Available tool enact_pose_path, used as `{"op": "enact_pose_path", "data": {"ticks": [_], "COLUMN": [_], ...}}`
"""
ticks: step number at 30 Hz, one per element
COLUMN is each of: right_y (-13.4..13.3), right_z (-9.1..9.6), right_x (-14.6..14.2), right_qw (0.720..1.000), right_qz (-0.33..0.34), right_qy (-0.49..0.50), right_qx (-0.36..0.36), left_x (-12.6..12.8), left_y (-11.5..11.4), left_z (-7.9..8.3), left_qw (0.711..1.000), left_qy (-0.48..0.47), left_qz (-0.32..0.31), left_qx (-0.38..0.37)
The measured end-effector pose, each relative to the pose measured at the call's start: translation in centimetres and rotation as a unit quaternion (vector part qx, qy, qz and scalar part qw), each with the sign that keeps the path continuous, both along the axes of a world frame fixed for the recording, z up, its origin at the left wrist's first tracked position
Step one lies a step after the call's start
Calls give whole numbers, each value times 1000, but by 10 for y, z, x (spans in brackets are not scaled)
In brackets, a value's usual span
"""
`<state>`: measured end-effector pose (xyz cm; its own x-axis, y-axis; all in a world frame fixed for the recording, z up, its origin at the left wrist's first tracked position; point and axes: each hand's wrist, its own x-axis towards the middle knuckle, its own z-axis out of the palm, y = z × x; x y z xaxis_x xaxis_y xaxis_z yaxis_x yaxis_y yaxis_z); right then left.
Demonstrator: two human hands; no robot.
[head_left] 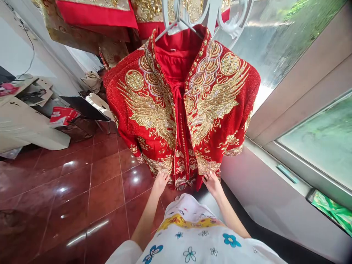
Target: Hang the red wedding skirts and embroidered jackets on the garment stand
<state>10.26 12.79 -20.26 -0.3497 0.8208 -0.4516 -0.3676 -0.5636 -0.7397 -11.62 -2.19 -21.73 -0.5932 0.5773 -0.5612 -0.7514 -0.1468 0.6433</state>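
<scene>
A red jacket (pixel 162 106) with gold bird embroidery and beaded edging hangs in front of me on a metal hanger (pixel 178 19). Its front is parted, showing the red lining and thin ties between the two panels. At the lower left corner of the front, my left hand (pixel 161 180) is closed on the hem. My right hand (pixel 212 182) pinches the matching hem corner of the other panel. Below and behind the parted front, more red embroidered cloth (pixel 181 179) shows between my hands. The fingertips are partly hidden by the hem.
A white scrolled metal rack (pixel 211 14) stands behind the hanger, with another red-and-gold garment (pixel 96 14) at the upper left. On the right are a window frame (pixel 310 69) and a sill. A white table (pixel 24 117) holds clutter at left, above dark red floor tiles (pixel 104 176).
</scene>
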Motion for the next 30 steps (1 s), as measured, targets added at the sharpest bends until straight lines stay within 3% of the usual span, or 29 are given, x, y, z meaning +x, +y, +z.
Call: {"op": "enact_pose_path", "data": {"ticks": [3, 7, 11, 15, 18, 21, 25, 30], "right_y": [3, -8, -23, -37, -45, -51, -56, -59], "right_z": [9, 16, 28, 53, 75, 91, 99, 104], "right_x": [3, 18, 27, 15, 2, -5, -7, -15], "right_qw": [997, 989, 983, 972, 965, 971, 977, 988], "right_qz": [31, 81, 162, 233, 261, 233, 207, 154], "right_qy": [69, 115, 79, 20, -2, -9, -14, -24], "right_qx": [-18, -41, -26, 2, 16, 42, 49, 11], "left_x": [6, 20, 35, 57, 76, 92, 106, 106], "left_y": [2, -12, -18, -3, 11, 17, 12, 1], "left_z": [-1, 8, 30, 58, 72, 81, 94, 110], "left_qw": [998, 995, 991, 988, 994, 998, 998, 997], "left_qy": [-46, -79, -80, -57, -18, 18, 42, 34], "left_qz": [24, -6, -79, -130, -96, -40, 26, 60], "left_qx": [39, 65, 67, 58, 50, 42, 34, 38]}}
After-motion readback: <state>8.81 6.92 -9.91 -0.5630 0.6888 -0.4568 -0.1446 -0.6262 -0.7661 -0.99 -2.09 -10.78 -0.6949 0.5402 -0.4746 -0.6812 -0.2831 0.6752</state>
